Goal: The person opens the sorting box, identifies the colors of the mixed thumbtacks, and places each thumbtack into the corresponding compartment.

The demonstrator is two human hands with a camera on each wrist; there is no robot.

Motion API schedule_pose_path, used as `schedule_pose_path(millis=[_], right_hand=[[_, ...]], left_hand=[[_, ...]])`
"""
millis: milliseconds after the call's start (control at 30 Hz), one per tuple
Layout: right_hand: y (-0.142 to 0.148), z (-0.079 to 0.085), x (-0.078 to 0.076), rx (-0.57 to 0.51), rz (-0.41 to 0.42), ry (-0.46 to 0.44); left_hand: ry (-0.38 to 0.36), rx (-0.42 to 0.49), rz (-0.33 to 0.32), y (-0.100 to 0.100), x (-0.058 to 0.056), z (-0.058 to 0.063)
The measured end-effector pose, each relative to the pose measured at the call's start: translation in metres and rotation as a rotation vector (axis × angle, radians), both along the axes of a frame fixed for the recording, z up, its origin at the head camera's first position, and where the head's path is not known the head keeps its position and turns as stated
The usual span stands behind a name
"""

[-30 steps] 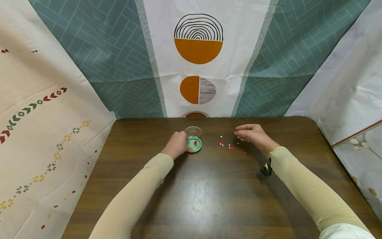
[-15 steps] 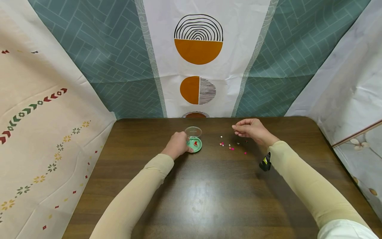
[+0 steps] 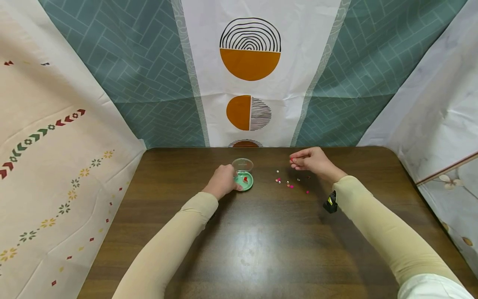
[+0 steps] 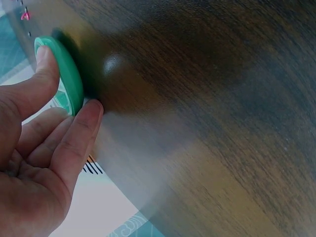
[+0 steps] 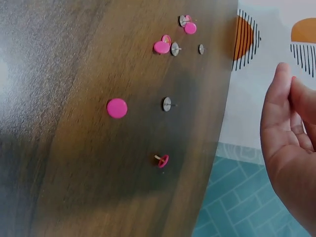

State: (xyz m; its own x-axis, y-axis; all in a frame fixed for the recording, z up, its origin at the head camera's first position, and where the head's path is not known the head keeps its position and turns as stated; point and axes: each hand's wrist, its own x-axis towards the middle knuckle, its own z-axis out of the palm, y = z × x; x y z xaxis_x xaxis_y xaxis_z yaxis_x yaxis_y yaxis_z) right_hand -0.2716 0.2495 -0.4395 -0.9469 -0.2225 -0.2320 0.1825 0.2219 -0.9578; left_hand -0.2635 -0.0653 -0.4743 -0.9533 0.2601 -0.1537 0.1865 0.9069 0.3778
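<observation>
My left hand (image 3: 223,180) grips the side of a small round green case (image 3: 246,186), thumb over its rim and fingers beneath. The case's clear lid (image 3: 242,165) stands raised at the far side, and a few red pieces (image 3: 245,180) lie inside. In the left wrist view the green case (image 4: 74,84) tilts between thumb and fingers. My right hand (image 3: 313,161) pinches a small red thumbtack (image 3: 292,159), raised beyond the scattered tacks. Only a speck of that tack (image 5: 294,77) shows between the fingertips in the right wrist view.
Several pink and silver thumbtacks lie loose between the hands, among them a flat pink tack (image 5: 117,108), a silver tack (image 5: 167,104) with its pin sideways, and a pink-red tack (image 5: 163,160). Patterned cloths (image 3: 160,83) hang behind the table's (image 3: 246,249) far edge.
My right hand has risen slightly away from the tacks and its fingertips have come together, with red now showing at them. One tack it covered is uncovered. The left hand stays on the case.
</observation>
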Motion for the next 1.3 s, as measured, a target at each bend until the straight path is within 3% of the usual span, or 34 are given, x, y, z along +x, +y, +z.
schedule_pose_path(millis=[333, 767, 1000, 1300], right_hand=[[-0.02, 0.003, -0.003, 0.146, 0.036, 0.053], [-0.044, 0.003, -0.009, 0.221, 0.091, 0.128], [-0.07, -0.007, -0.007, 0.275, 0.175, 0.163], [-0.103, -0.017, -0.005, 0.461, 0.305, 0.24]], left_hand=[[-0.011, 0.013, -0.003, -0.001, 0.001, 0.001], [0.001, -0.002, -0.002, -0.001, 0.0, 0.001], [-0.002, 0.003, -0.012, -0.001, 0.001, 0.002], [0.014, -0.014, -0.022, -0.002, 0.0, 0.0]])
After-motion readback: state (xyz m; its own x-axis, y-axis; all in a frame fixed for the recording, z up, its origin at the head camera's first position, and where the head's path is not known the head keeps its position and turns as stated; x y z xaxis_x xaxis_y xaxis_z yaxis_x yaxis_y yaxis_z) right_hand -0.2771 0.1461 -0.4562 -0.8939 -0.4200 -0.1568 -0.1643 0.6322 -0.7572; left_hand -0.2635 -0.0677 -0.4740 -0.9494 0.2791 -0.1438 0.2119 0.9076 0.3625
